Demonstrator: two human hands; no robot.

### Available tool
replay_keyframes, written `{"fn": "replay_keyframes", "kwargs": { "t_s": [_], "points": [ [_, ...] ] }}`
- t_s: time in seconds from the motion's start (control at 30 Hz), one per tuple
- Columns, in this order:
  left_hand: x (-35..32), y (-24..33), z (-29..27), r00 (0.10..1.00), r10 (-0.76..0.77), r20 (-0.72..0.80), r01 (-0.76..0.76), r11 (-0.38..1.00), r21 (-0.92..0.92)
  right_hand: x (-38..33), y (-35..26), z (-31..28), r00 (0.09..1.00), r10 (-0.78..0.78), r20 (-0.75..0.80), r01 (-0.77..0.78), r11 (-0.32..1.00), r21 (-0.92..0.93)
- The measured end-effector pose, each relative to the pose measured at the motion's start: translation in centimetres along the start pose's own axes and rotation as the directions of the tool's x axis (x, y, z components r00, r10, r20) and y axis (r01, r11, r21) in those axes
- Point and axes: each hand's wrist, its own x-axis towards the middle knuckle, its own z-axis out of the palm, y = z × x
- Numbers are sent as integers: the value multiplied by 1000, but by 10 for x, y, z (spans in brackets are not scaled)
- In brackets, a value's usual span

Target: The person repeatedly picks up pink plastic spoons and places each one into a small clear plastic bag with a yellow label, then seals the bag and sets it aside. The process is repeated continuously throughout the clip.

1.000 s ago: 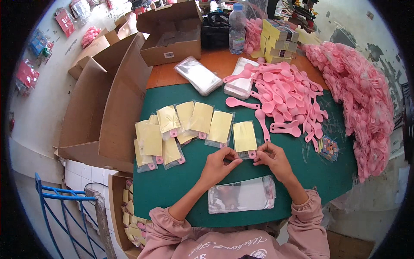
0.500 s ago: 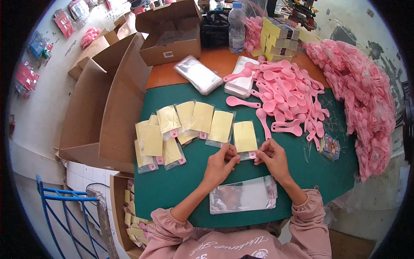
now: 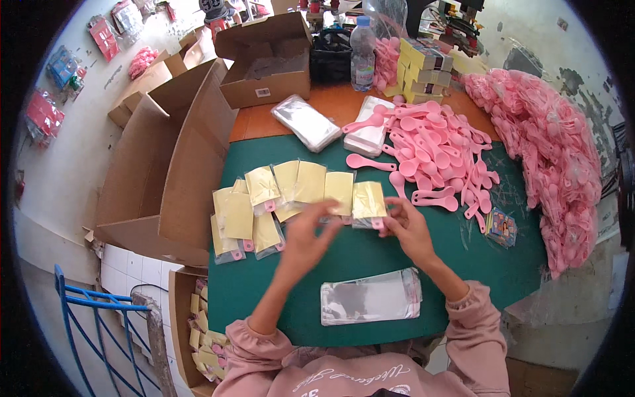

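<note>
My right hand (image 3: pixel 409 231) pinches the lower right corner of a clear packet (image 3: pixel 368 200), beside a pink handle end that shows at its bottom edge. A yellow card fills most of that packet. My left hand (image 3: pixel 305 233), slightly blurred, hovers in front of the row of finished-looking packets with thumb and fingers apart and nothing between them. Several like packets (image 3: pixel 238 215) with yellow cards lie overlapping to the left. Nearer me rests a stack of clear plastic bags (image 3: pixel 370 298). Pink measuring spoons (image 3: pixel 436 142) form a loose heap at the far right.
Small printed cards (image 3: pixel 501 228) lie right of the spoons. More bag stacks (image 3: pixel 306 123) sit farther back. A large bundle of bagged pink spoons (image 3: pixel 549 152) covers the right edge. Open cardboard boxes (image 3: pixel 198 159) stand left; a water bottle (image 3: pixel 362 56) and yellow card stacks (image 3: pixel 423 69) stand behind.
My left hand has let go of the packet and moved left and up, its fingers spreading. My right hand still grips the packet, which has shifted slightly left and up in view.
</note>
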Motion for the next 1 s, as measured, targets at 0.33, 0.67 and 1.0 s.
{"fn": "replay_keyframes", "kwargs": {
  "t_s": [0.33, 0.67, 1.0],
  "points": [
    [-18, -93, -99, 883, -314, -350, 470, 623, 625, 62, 4, 29, 961, -275, 37, 220, 674, -705],
    [1, -95, -87, 868, -196, -455, 379, 854, 356, 79, 6, 52, 959, -266, -100, 82, 595, -799],
    [18, -92, -92, 789, -603, -120, 410, 662, -627, 120, -12, 121, 980, 160, -120, -200, 753, -627]
  ]
}}
